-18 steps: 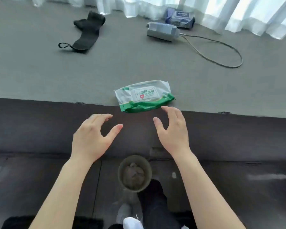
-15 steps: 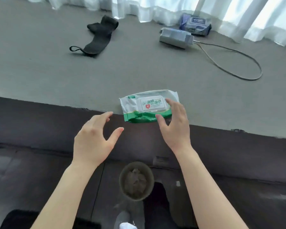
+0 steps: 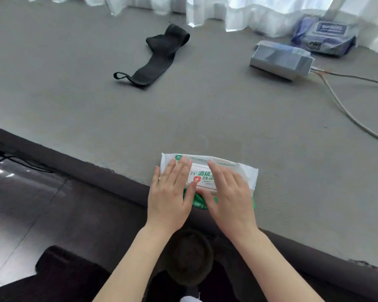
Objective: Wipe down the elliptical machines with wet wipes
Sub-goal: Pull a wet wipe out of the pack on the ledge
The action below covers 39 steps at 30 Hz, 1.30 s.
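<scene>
Both hands lie flat on the wet wipes pack (image 3: 207,174), fingers straight and spread, nothing curled round it: the left hand (image 3: 171,192) covers its left end, the right hand (image 3: 229,194) its right half, and both thumbs rest by the green near edge. The pack sits at the near edge of the grey carpeted platform (image 3: 96,110), just above the dark step. This looks like the very first step, getting a wipe out; no wipe is free and no elliptical is in sight. Next, I'd say, 1 hand must pin the pack while the other finds and peels the label flap, then pinches out 1 sheet. Far off lie a black strap (image 3: 155,57) and a grey box (image 3: 280,61).
</scene>
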Tool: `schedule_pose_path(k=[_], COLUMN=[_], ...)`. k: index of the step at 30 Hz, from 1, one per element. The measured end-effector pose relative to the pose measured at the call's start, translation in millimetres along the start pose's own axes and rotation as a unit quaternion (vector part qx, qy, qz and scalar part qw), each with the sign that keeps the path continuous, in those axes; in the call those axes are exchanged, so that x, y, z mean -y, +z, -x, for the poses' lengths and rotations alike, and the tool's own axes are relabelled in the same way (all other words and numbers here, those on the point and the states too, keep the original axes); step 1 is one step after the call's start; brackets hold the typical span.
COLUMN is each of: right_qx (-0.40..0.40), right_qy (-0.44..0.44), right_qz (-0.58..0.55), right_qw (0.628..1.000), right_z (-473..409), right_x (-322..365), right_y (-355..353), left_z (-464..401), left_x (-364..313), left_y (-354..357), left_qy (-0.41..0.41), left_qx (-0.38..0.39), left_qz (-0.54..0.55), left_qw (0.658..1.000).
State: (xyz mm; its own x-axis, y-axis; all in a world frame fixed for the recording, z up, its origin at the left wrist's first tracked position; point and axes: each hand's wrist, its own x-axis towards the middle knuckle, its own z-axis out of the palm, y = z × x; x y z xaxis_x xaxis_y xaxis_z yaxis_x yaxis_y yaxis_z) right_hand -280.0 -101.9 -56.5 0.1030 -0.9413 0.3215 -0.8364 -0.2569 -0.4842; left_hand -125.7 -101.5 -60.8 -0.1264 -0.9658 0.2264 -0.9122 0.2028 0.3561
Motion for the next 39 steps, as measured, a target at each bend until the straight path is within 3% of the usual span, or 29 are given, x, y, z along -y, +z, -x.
schedule_pose_path(k=[6, 9, 11, 20, 26, 34, 39], right_qx=[-0.026, -0.012, -0.021, -0.12, -0.07, 0.009, 0.035], right_qy=[0.034, 0.163, 0.194, 0.008, -0.071, 0.069, 0.033], right_qz=[0.04, -0.023, -0.051, 0.045, 0.037, 0.023, 0.035], right_qw=[0.998, 0.986, 0.979, 0.992, 0.994, 0.997, 0.998], right_z=[-15, -34, -48, -51, -20, -32, -39], right_x=[10, 3, -8, -26, -15, 2, 11], right_y=[-5, -18, -18, -1, -14, -2, -3], left_z=[-22, -18, -17, -21, -25, -45, -46], left_x=[18, 22, 23, 23, 21, 28, 29], left_y=[3, 6, 8, 9, 0, -6, -6], left_qy=[0.037, 0.062, 0.069, 0.08, 0.082, 0.141, 0.119], left_qx=[0.041, 0.052, 0.053, 0.047, 0.055, 0.06, 0.07], left_qz=[0.023, 0.012, 0.003, -0.035, -0.052, -0.044, -0.027], left_qw=[0.998, 0.997, 0.996, 0.995, 0.994, 0.987, 0.99])
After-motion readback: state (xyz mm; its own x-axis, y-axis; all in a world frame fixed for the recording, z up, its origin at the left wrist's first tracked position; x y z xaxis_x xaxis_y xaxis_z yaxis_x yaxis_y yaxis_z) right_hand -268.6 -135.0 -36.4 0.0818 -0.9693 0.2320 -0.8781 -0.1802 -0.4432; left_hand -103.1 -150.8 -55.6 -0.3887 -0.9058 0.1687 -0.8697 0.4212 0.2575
